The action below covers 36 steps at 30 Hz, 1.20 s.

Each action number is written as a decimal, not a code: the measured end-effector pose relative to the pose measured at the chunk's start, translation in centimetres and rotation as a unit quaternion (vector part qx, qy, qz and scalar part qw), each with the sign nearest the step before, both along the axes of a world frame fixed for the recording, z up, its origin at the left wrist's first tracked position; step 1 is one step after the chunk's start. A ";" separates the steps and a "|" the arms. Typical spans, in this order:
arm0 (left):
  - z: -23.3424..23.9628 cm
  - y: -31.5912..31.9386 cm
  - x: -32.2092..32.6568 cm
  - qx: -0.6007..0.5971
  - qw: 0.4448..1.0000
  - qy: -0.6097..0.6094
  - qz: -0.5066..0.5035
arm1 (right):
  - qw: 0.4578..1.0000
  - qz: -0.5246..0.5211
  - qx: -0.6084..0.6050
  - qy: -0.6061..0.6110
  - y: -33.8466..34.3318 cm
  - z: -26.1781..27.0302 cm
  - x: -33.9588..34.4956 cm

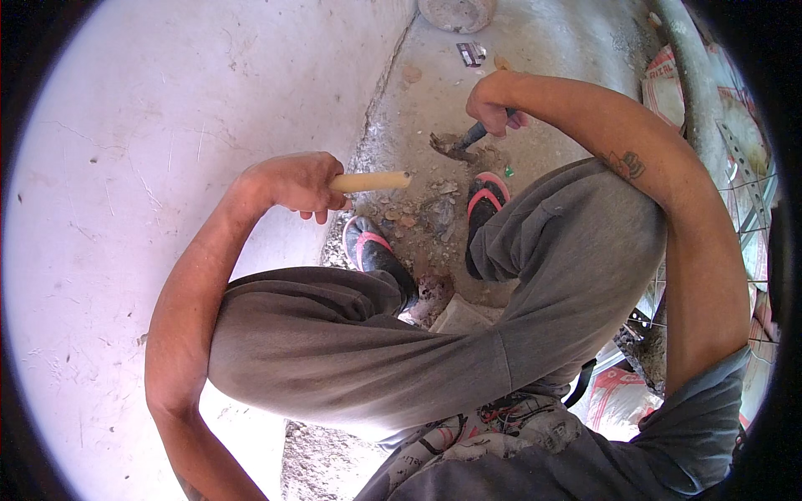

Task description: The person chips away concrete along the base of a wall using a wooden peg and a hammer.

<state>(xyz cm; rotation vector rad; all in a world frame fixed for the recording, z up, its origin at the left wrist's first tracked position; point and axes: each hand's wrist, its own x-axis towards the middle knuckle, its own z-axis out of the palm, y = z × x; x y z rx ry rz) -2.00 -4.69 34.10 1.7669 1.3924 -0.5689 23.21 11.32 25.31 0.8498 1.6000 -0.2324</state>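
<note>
My left hand is closed around a pale yellow rod, perhaps a wooden tool handle, with a small dark mark near its free end. That end points right, above my left foot, and the hand hides the rest. In my right hand is a hand tool with a dark shaft. Its dirt-coloured head rests on or just above the dusty floor. The exact kind of tool cannot be told. Loose rubble lies between my feet, which wear pink-strapped flip-flops.
A pale plastered wall rises close on my left. Ahead sit a round, grey-crusted object and a small printed wrapper. Printed sacks, a thick pipe-like post and perforated metal strips crowd the right side.
</note>
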 end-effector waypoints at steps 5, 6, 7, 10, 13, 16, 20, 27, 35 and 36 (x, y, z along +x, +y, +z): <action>-0.1 0.0 0.0 0.001 1.000 0.004 0.001 | 1.000 0.000 0.002 0.006 0.0 0.0 -0.1; -0.1 0.0 0.0 0.001 1.000 0.003 0.001 | 1.000 0.001 0.002 0.007 0.0 0.0 0.0; 0.0 0.0 0.0 0.000 1.000 0.003 0.002 | 1.000 0.001 0.002 0.007 0.0 0.0 0.0; 0.1 0.0 0.1 0.001 1.000 0.003 0.001 | 1.000 0.006 -0.006 0.006 0.0 0.2 0.0; 0.0 0.0 0.1 -0.002 1.000 0.002 -0.002 | 1.000 -0.004 -0.003 0.016 -0.1 0.3 0.0; -0.1 0.0 0.0 -0.002 1.000 0.002 -0.010 | 1.000 -0.001 -0.005 0.005 -0.2 0.2 -0.2; -0.2 0.0 0.0 -0.001 1.000 0.004 -0.004 | 1.000 0.014 -0.013 -0.005 -0.1 0.1 -0.3; -0.4 0.2 -0.2 -0.007 1.000 -0.009 -0.004 | 1.000 -0.001 -0.001 0.001 -0.2 0.1 -0.3; -0.4 0.2 -0.2 0.001 1.000 -0.010 -0.008 | 1.000 0.001 0.009 0.019 -0.8 1.2 0.1; -0.4 0.2 -0.2 -0.001 1.000 -0.011 -0.007 | 1.000 -0.002 0.011 0.026 -0.7 1.2 0.1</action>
